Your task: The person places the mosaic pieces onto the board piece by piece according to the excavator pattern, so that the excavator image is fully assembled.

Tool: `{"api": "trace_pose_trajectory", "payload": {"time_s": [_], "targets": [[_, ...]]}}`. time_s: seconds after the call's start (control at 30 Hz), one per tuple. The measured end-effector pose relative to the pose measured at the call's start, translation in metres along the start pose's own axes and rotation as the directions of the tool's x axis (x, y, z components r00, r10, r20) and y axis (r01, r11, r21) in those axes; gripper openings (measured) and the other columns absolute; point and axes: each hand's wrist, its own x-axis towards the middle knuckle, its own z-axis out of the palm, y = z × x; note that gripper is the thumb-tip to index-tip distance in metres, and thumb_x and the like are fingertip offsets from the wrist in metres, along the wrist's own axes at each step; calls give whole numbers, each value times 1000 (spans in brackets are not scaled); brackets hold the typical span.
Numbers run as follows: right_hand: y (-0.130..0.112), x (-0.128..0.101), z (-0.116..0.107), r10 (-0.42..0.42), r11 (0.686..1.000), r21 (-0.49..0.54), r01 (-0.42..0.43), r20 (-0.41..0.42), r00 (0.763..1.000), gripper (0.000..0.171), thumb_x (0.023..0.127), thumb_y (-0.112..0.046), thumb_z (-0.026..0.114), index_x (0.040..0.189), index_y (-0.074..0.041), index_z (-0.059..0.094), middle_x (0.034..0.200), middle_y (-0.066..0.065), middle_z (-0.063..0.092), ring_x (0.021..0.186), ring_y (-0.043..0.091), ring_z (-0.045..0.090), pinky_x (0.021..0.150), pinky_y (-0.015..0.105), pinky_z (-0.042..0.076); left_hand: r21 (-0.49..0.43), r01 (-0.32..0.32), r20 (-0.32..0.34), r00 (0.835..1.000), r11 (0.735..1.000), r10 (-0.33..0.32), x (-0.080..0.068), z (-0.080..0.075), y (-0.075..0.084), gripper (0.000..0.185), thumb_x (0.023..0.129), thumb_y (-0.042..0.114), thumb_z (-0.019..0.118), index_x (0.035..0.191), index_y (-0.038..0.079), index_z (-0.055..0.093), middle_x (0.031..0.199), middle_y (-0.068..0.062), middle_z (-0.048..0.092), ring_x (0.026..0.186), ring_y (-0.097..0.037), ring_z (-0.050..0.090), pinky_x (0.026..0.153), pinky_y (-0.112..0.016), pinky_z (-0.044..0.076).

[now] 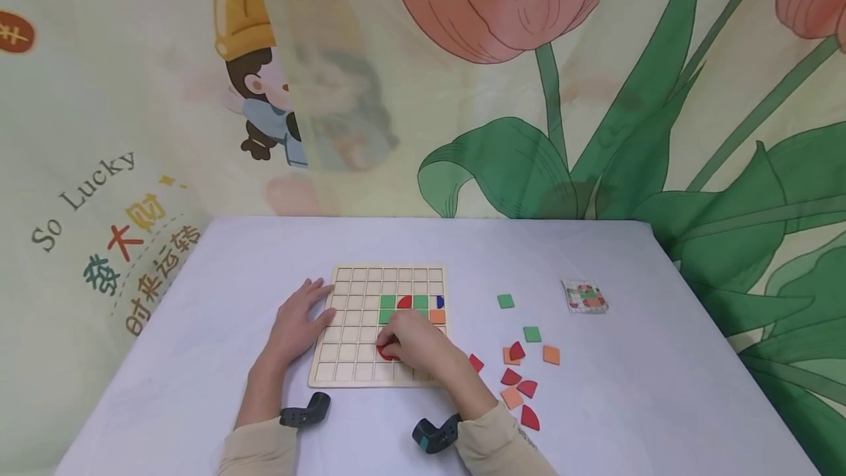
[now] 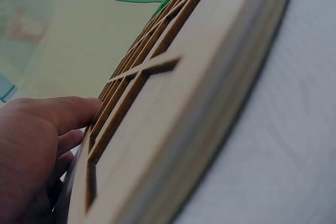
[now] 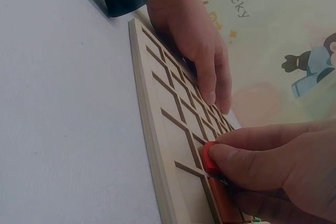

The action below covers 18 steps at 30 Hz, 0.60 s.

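Observation:
A wooden grid board (image 1: 350,314) lies flat on the table, with green, red, orange and blue tiles in its right-hand cells. My right hand (image 1: 413,344) rests on the board's lower right part and pinches a red tile (image 1: 384,350) against a cell; in the right wrist view the thumb presses that red tile (image 3: 210,157) onto the board (image 3: 168,145). My left hand (image 1: 299,322) lies flat with straight fingers on the board's left edge, also seen as the left hand (image 3: 197,40). The left wrist view shows the left hand (image 2: 37,140) beside the board's rim (image 2: 178,129).
Loose tiles lie right of the board: a green square (image 1: 505,301), another green one (image 1: 532,333), orange squares (image 1: 551,354) and several red quarter-round pieces (image 1: 526,388). A small pattern card (image 1: 584,296) sits further right. A printed cloth backdrop hangs behind the table.

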Motion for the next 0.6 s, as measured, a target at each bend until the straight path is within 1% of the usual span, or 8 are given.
{"api": "trace_pose_trajectory", "payload": {"time_s": [0.1, 0.2, 0.27, 0.4, 0.6], "targets": [[0, 1, 1, 2, 1000, 4, -2, 4, 1000, 11, 82, -12, 74, 92, -15, 77, 81, -10, 66, 77, 0, 54, 66, 10, 48, -5, -21, -12, 1000, 1000, 20, 0, 0, -2, 50, 93, 26, 57, 139, 10, 47, 153, -14, 33, 147, -34, 16, 118, -57, 12], [2, 0, 1, 18, 1000, 2, -18, -3, 1000, 12, 81, -11, 74, 92, -15, 77, 83, -10, 69, 80, 1, 56, 68, 11, 49, -13, -41, -5, 999, 999, 41, 1, 1, 1, 51, 93, 27, 56, 140, 10, 47, 153, -15, 33, 146, -34, 16, 117, -58, 11], [3, 1, 0, 21, 1000, -1, -21, -10, 1000, 12, 81, -11, 75, 92, -15, 77, 84, -9, 70, 80, 2, 57, 69, 12, 50, -10, -37, -3, 999, 999, 37, 2, 2, 2, 51, 93, 28, 56, 140, 10, 46, 154, -14, 32, 146, -33, 16, 118, -58, 11], [2, 3, 1, 12, 1000, -9, -12, -7, 1000, 12, 81, -12, 75, 92, -15, 77, 84, -9, 70, 80, 2, 57, 71, 12, 51, 1, -9, -1, 1000, 1000, 9, 2, 1, 2, 52, 93, 29, 56, 140, 11, 46, 154, -13, 32, 147, -33, 15, 118, -57, 11], [2, 5, 4, -8, 1000, -25, 8, -11, 1000, 8, 79, -11, 76, 87, -15, 77, 79, -9, 70, 75, 1, 55, 67, 11, 50, -5, -2, -2, 1000, 1000, 2, 0, 0, -1, 52, 92, 28, 57, 140, 11, 46, 154, -13, 32, 147, -33, 15, 118, -58, 11]]}}
